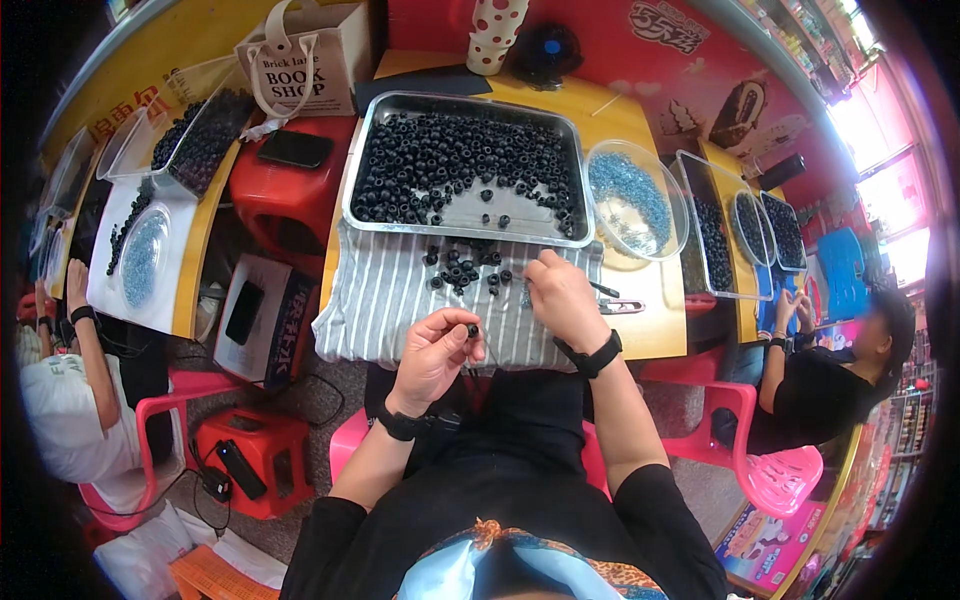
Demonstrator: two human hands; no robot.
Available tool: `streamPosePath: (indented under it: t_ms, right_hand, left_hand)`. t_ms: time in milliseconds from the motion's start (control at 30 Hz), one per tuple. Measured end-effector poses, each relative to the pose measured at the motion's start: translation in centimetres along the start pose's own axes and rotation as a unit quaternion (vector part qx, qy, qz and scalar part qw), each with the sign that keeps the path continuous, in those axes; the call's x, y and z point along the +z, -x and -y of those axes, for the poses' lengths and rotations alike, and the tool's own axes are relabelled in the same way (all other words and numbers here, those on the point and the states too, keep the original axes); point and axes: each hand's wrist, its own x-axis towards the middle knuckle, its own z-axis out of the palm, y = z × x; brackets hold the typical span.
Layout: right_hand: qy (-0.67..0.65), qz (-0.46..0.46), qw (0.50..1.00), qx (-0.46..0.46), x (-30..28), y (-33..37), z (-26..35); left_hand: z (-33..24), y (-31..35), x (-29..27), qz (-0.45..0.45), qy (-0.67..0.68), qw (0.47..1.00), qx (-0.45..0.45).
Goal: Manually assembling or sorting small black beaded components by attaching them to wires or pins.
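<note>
My left hand [432, 362] is closed, pinching a round black bead [472, 330] between thumb and fingertips above the front of a grey-and-white striped cloth [375, 290]. A thin dark strand seems to hang beside its fingers. To its right, my right hand [563, 300] has its fingertips pressed together low over the cloth; whatever is between them is hidden. Loose black beads [462, 272] lie on the cloth just beyond both hands. Behind them a metal tray [470, 238] holds many more black beads. Small thread snips [622, 306] rest by my right wrist.
Right of the tray stands a clear round tub [680, 235] of tiny light-blue pieces. A cup [490, 50] and a black fan [548, 55] are at the back. A red stool [270, 190] bears a phone [296, 149] and a bag [310, 70]. People sit at tables on both sides.
</note>
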Motion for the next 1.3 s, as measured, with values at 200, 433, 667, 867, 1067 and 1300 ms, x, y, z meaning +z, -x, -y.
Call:
streamPosePath:
  t_ms: [200,433,667,867,1067,1300]
  right_hand:
    - [-0.194,-0.061,0.979,0.02,-2.2,0.0,3.1]
    - [-0.355,-0.109,0.928,-0.019,0.5,3.5,7.7]
    - [-0.236,-0.143,0.955,-0.104,1.6,4.0,7.9]
    - [-0.187,-0.143,0.969,0.076,1.5,2.4,5.9]
    - [0.016,0.018,0.996,0.084,1.2,0.5,5.9]
    - [-0.339,0.019,0.937,0.081,0.1,2.8,7.1]
  left_hand:
    - [-0.3,0.1,0.3,-0.019,0.005,1.0,-0.005]
    - [0.0,0.3,0.1,-0.036,0.024,0.999,-0.011]
    - [0.1,0.3,0.2,-0.029,0.007,0.999,0.01]
    - [0.0,0.3,0.2,-0.024,0.023,0.999,0.016]
    - [0.0,0.2,0.1,-0.032,0.057,0.998,0.014]
    - [-0.2,0.4,0.2,-0.04,0.058,0.997,0.013]
